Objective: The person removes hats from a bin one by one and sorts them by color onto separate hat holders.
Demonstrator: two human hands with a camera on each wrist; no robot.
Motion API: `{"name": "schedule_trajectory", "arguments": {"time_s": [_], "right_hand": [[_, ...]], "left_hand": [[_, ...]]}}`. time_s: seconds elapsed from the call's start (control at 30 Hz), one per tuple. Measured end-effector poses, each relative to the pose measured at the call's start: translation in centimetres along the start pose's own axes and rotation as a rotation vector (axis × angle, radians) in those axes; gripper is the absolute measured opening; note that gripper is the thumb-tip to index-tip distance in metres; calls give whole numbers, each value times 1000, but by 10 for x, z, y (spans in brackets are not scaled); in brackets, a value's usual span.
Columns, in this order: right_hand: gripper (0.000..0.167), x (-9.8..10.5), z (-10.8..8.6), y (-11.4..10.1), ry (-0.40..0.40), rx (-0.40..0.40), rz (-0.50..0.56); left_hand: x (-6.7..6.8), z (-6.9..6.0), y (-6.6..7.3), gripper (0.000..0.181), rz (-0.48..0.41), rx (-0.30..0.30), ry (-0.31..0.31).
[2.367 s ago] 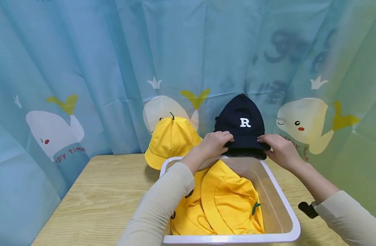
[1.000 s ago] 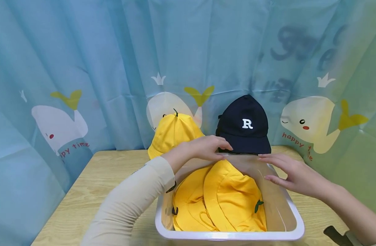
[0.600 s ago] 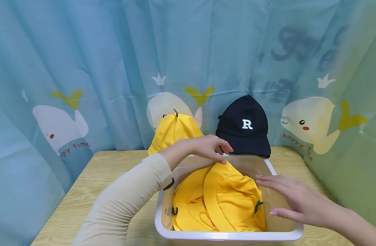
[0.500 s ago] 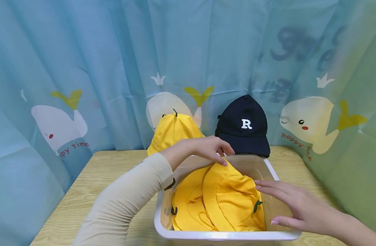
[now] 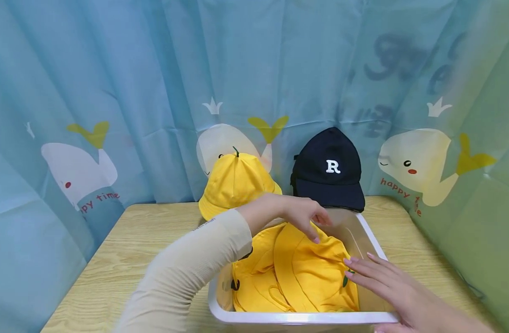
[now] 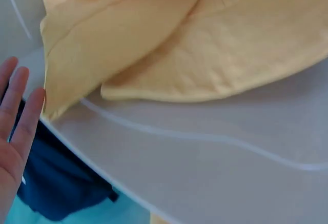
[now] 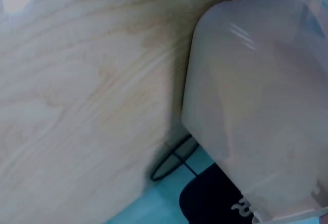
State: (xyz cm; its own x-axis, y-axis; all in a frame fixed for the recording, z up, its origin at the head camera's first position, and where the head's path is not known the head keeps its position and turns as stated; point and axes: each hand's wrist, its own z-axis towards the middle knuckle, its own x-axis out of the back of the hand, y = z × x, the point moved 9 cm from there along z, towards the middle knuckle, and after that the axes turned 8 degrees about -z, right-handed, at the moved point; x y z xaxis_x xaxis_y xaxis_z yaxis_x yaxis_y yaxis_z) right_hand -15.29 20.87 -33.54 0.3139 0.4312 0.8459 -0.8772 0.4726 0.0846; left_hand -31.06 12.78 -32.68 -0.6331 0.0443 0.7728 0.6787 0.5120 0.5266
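Note:
In the head view, my left hand (image 5: pixel 302 213) hovers over the yellow bucket hats (image 5: pixel 296 277) piled in a plastic bin, its fingers loosely bent around nothing. The left wrist view shows that hand's fingers (image 6: pixel 23 129) extended beside a hat brim. My right hand (image 5: pixel 398 289) is over the bin's right side, fingers straight, near a green leaf tab (image 5: pixel 345 279) on one hat; contact cannot be told. Behind the bin, a navy cap (image 5: pixel 330 171) with a white R stands upright, untouched. To its left stands another yellow bucket hat (image 5: pixel 236 180) with a green stem.
The translucent bin (image 5: pixel 296 317) with a white rim sits on a wood-grain table (image 5: pixel 150 245). A black wire ring base (image 7: pixel 174 158) shows by the navy cap in the right wrist view. A blue curtain (image 5: pixel 163 92) with whale prints hangs close behind.
Both hands have let go of the navy cap's brim. My right hand has come down and nearer, to the bin's right side. My left hand has moved slightly forward over the bin.

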Motion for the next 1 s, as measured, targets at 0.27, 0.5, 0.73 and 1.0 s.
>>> {"name": "schedule_trajectory", "arguments": {"time_s": [0.27,0.5,0.73,1.0], "right_hand": [[71,-1,1,-3,54,-51,-86],[74,0,-1,0,59,-115,-86],[74,0,-2,2,38,-147,-85],[73,-1,-3,2,51,-139,-83]], "left_hand": [[-19,16,-2,60,143,49,-87],[-25,21,-5,60,230,85,-101],[-28,15,-18,46,228,26,-86],[-22,-4,-21,35,-74,-50,-94]]}}
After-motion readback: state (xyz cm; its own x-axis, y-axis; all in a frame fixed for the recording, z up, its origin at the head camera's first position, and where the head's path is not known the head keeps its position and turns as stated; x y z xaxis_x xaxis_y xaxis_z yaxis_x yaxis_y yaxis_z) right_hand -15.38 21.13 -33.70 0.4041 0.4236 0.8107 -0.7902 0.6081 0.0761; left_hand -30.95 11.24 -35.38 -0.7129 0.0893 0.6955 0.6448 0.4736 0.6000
